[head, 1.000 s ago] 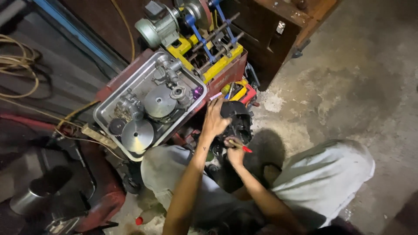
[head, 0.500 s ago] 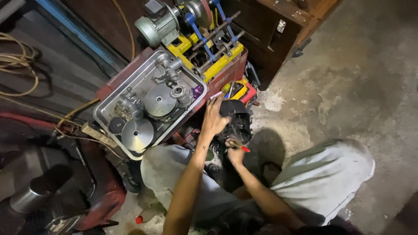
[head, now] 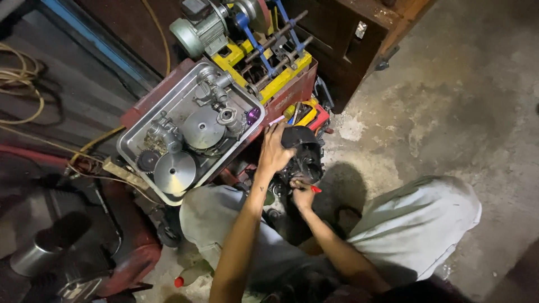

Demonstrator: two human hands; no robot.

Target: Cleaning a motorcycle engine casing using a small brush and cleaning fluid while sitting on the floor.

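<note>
Two hands work on a black engine part on the floor between the knees.

The metal tray [head: 191,134] of grey discs sits left; the left hand [head: 273,152] lies spread on the black engine part [head: 306,154], dark, greasy and rounded. The right hand [head: 303,193] is closed on a red-handled tool [head: 315,189] at its lower edge. Bare concrete floor [head: 449,112] lies open to the right.
</note>
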